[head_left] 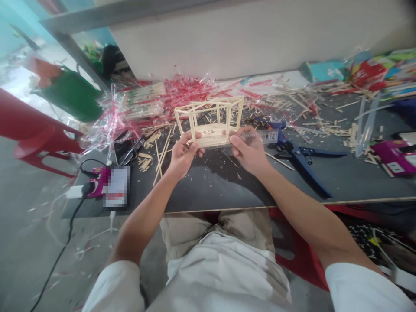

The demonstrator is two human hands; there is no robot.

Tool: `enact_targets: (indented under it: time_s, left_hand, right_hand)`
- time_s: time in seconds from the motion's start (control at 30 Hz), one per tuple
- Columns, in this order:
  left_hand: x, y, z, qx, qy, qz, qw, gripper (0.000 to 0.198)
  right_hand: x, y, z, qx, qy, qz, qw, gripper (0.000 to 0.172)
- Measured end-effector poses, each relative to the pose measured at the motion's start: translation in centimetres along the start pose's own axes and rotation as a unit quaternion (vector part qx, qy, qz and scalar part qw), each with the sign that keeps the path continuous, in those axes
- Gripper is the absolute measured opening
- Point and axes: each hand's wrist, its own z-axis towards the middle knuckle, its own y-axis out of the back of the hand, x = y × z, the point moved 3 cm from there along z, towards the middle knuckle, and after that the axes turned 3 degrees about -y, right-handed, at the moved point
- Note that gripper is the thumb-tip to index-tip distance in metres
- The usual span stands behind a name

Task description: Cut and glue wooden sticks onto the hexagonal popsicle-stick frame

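Above the dark tabletop I hold a small house-like frame of thin wooden sticks (pixel 212 141), with upright posts, a top rim and a slatted base. The fingers of my left hand (pixel 183 155) pinch its left lower corner. My right hand (pixel 249 151) grips the right lower corner, thumb towards me. A clear plastic ruler (pixel 270 136) sticks out to the right from behind my right hand; whether those fingers touch it is hidden. Just right of that hand lie blue-handled cutters (pixel 303 162). Loose sticks (pixel 159 160) lie left of my left hand.
Crumpled clear and red wrapping (pixel 186 89) and stick bundles (pixel 143 97) are heaped at the back. A phone (pixel 116 187) and a purple power strip (pixel 97 182) with cables sit at the left edge. Another purple strip (pixel 394 157) is at right. Stick offcuts litter the table.
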Motion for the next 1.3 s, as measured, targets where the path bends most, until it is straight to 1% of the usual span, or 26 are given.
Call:
enact_targets:
  time_s: [0.17, 0.3, 0.47, 0.73, 0.93, 1.1, 1.3]
  left_hand:
    - [0.07, 0.03, 0.00, -0.003, 0.008, 0.005, 1.000, 0.037]
    - [0.14, 0.11, 0.02, 0.003, 0.000, 0.019, 1.000, 0.037]
    - [0.10, 0.09, -0.06, -0.007, 0.019, 0.008, 1.000, 0.037]
    - [-0.04, 0.05, 0.05, -0.009, 0.015, -0.004, 1.000, 0.035]
    - [-0.09, 0.05, 0.00, -0.003, 0.005, -0.019, 1.000, 0.032]
    - [0.03, 0.06, -0.01, 0.007, 0.014, -0.016, 1.000, 0.036]
    - [0.25, -0.01, -0.02, 0.005, 0.004, -0.034, 0.999, 0.031]
  right_hand:
    - [-0.12, 0.06, 0.08, -0.007, 0.003, -0.007, 1.000, 0.061]
    - [-0.06, 0.19, 0.09, 0.008, 0.009, -0.022, 1.000, 0.059]
    - [0.04, 0.36, -0.02, 0.015, 0.006, -0.032, 0.999, 0.056]
    - [0.13, 0.21, -0.09, 0.012, -0.006, -0.003, 1.000, 0.058]
    - [-0.08, 0.26, 0.05, 0.014, 0.000, -0.021, 1.000, 0.057]
    - [-0.01, 0.18, -0.01, 0.002, -0.013, -0.001, 1.000, 0.061]
    - [0.06, 0.27, -0.13, -0.004, -0.021, 0.010, 1.000, 0.059]
